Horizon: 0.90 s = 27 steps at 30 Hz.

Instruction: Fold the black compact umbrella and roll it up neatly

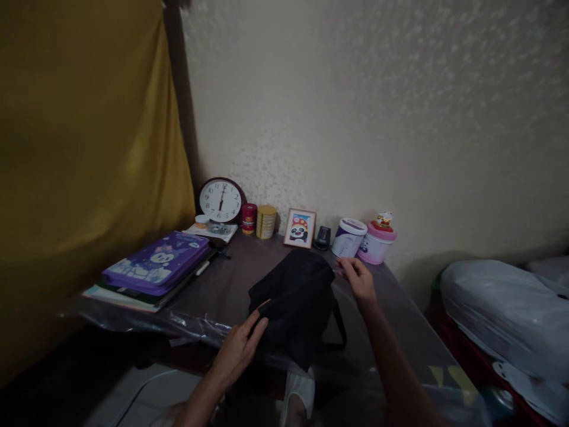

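Note:
A black cloth bag (296,296) with a thin strap lies slumped over the front part of the table. My left hand (242,341) grips its lower left side, thumb on the outside and a fingertip showing past a fold in the cloth. Just off the bag's upper right edge is my right hand (358,279), thumb and forefinger drawn together in a pinch. What lies between those fingertips, if anything, is too small and dim to make out. The dark bag hides most of its own folds and its opening.
On the table (226,270) stand a wall clock (221,200), a red can (249,218), a yellow can (266,222), a framed panda picture (300,228) and two tubs, one white (349,238), one pink (377,244). A purple case (160,261) tops books at left.

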Each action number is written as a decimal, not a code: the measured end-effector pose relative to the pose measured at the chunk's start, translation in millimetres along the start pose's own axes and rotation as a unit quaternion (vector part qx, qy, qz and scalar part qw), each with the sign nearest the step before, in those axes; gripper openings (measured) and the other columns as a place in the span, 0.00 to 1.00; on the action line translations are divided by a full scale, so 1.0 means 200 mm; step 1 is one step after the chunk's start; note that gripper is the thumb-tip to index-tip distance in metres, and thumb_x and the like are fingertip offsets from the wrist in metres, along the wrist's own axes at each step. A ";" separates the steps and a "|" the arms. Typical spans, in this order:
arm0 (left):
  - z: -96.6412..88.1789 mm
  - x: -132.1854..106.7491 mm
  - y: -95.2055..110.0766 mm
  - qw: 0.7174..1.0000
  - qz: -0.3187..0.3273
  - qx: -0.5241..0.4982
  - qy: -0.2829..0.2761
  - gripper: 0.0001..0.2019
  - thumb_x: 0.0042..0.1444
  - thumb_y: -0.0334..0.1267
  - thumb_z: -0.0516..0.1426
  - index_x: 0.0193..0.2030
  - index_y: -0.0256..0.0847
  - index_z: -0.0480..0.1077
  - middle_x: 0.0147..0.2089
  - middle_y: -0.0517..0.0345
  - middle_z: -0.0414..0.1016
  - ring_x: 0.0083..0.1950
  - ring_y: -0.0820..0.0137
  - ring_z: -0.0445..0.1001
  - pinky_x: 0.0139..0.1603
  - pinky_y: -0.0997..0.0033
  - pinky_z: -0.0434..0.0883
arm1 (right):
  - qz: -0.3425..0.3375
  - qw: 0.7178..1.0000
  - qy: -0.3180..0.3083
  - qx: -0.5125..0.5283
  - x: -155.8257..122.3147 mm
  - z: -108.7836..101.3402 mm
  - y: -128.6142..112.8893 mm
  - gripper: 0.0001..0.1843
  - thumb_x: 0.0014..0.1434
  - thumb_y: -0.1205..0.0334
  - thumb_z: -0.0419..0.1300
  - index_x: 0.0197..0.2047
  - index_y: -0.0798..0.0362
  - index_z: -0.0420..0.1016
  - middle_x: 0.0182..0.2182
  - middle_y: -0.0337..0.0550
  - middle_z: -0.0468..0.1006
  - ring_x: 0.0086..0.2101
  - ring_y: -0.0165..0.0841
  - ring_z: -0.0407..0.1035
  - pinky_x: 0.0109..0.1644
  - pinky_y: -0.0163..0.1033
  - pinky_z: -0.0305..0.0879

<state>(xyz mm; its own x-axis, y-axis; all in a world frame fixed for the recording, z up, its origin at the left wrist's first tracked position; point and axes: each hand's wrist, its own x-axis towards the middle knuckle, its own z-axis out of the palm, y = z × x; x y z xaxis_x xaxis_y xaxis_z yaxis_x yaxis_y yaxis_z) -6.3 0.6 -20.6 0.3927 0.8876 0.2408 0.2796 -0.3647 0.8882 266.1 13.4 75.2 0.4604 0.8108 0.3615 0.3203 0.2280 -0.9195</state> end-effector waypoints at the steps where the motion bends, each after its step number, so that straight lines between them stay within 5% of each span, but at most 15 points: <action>1: 0.00 0.00 0.00 1.000 -0.003 -0.004 0.012 0.19 0.59 0.46 0.45 0.54 0.48 0.62 0.52 0.61 0.71 0.51 0.68 0.69 0.50 0.71 0.64 | 0.023 1.000 0.004 -0.012 -0.01 0.01 0.00 0.22 0.45 0.44 0.59 0.34 0.55 0.70 0.33 0.46 0.74 0.38 0.37 0.68 0.39 0.41 0.67; 5: 0.00 0.02 -0.01 0.998 -0.032 0.009 0.053 0.20 0.58 0.47 0.45 0.56 0.48 0.61 0.51 0.61 0.72 0.50 0.67 0.71 0.48 0.70 0.65 | 0.107 0.991 -0.011 -0.074 -0.06 0.07 0.02 0.27 0.38 0.46 0.64 0.38 0.55 0.68 0.35 0.48 0.74 0.33 0.38 0.70 0.28 0.37 0.68; 9: 0.01 0.02 0.01 0.997 -0.039 0.027 0.063 0.21 0.59 0.46 0.44 0.59 0.49 0.57 0.47 0.60 0.74 0.48 0.66 0.72 0.46 0.71 0.66 | 0.213 0.971 -0.112 0.010 -0.13 0.21 0.04 0.27 0.41 0.46 0.62 0.43 0.49 0.66 0.42 0.46 0.73 0.32 0.36 0.72 0.22 0.36 0.69; 17: 0.07 -0.01 0.03 0.985 0.007 0.167 0.043 0.22 0.61 0.43 0.42 0.63 0.53 0.47 0.46 0.57 0.74 0.44 0.65 0.74 0.41 0.71 0.68 | 0.076 0.987 -0.048 0.133 -0.22 0.43 -0.03 0.30 0.48 0.53 0.60 0.54 0.52 0.61 0.48 0.46 0.72 0.46 0.38 0.68 0.46 0.42 0.69; 23: 0.13 -0.04 0.06 0.957 0.033 0.288 0.028 0.23 0.61 0.44 0.41 0.63 0.55 0.43 0.39 0.52 0.74 0.39 0.62 0.75 0.38 0.66 0.70 | 0.099 0.975 0.010 0.199 -0.18 0.45 0.06 0.31 0.48 0.52 0.60 0.54 0.53 0.63 0.48 0.44 0.72 0.46 0.38 0.69 0.48 0.41 0.69; 27: 0.15 -0.06 0.04 0.978 0.070 0.195 -0.002 0.25 0.60 0.43 0.43 0.64 0.55 0.41 0.46 0.51 0.71 0.44 0.63 0.72 0.44 0.63 0.69 | 0.126 0.964 0.039 0.232 -0.14 0.41 0.09 0.30 0.45 0.52 0.62 0.51 0.54 0.66 0.47 0.44 0.73 0.44 0.39 0.70 0.46 0.41 0.70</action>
<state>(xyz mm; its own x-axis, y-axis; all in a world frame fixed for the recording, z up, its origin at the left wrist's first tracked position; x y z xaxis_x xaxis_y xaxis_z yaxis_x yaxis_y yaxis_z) 18.1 -22.6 -28.2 0.4534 0.8208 0.3475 0.5358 -0.5626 0.6296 191.1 39.0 35.5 0.5424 0.8327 0.1117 -0.2067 0.2611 -0.9429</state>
